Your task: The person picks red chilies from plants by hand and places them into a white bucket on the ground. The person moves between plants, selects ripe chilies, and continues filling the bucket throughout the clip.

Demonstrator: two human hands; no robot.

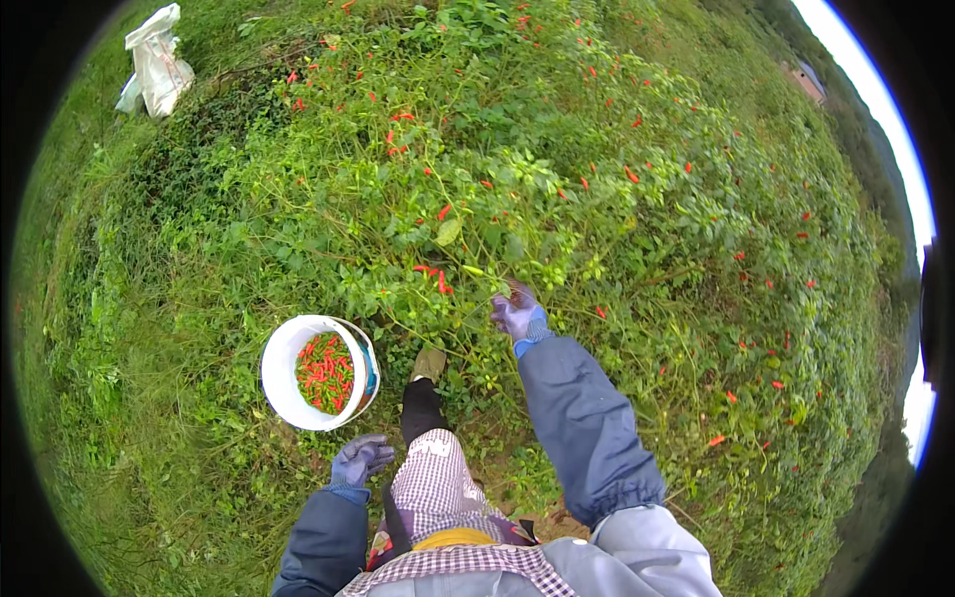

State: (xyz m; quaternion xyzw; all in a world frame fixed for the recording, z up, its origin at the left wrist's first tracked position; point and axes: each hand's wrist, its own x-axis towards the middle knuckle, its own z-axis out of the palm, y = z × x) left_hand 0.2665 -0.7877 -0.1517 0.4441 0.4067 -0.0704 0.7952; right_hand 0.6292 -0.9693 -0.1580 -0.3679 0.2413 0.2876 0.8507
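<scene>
My right hand [515,312], in a purple-grey glove, reaches into the chili pepper plant [477,246] in front of me. Its fingers are bent among thin stems, and leaves partly hide the tips, so any hold is unclear. A green chili [473,270] and a cluster of red chilies [441,281] hang just left of it. My left hand [360,459], gloved alike, is low before my body with its fingers curled; whether anything lies inside them I cannot tell. Just above that hand stands a white plastic bucket [282,373] holding picked red and green chilies [326,373].
Dense chili bushes [671,224] with scattered red fruit spread ahead and to the right. My shoe [429,365] is planted among low weeds beside the bucket. A white sack [159,63] stands on grass at the far left. A building [807,80] shows far off at right.
</scene>
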